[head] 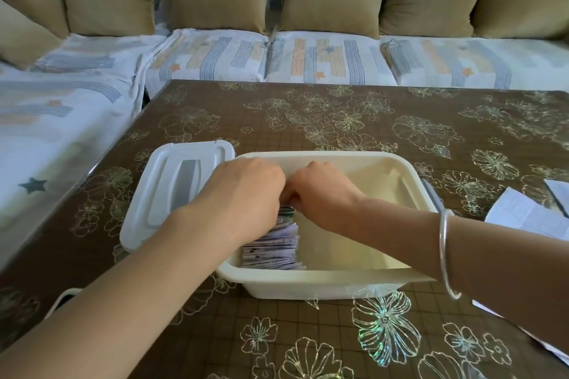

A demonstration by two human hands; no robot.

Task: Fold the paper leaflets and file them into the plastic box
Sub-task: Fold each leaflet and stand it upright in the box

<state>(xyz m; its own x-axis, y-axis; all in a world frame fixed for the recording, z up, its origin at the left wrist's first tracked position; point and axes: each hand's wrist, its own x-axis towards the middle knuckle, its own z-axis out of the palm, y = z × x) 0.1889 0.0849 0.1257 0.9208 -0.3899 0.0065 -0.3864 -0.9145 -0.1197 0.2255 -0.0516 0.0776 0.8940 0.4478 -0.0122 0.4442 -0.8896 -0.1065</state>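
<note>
A cream plastic box (381, 281) stands open on the table in front of me. A row of folded leaflets (272, 250) stands on edge along its left side. Both my hands reach into the box above that row. My left hand (246, 193) covers the far end of the row with its fingers curled down. My right hand (320, 193) sits right beside it and pinches the top of a folded leaflet (288, 210) between them. The fingertips of both hands are hidden. The right part of the box is bare.
The box's white lid (172, 190) lies flat just left of the box. Unfolded leaflets (520, 213) lie at the table's right edge. A white cable (63, 295) curls at the near left. A sofa with tan cushions (331, 2) runs behind the flowered table (338, 119).
</note>
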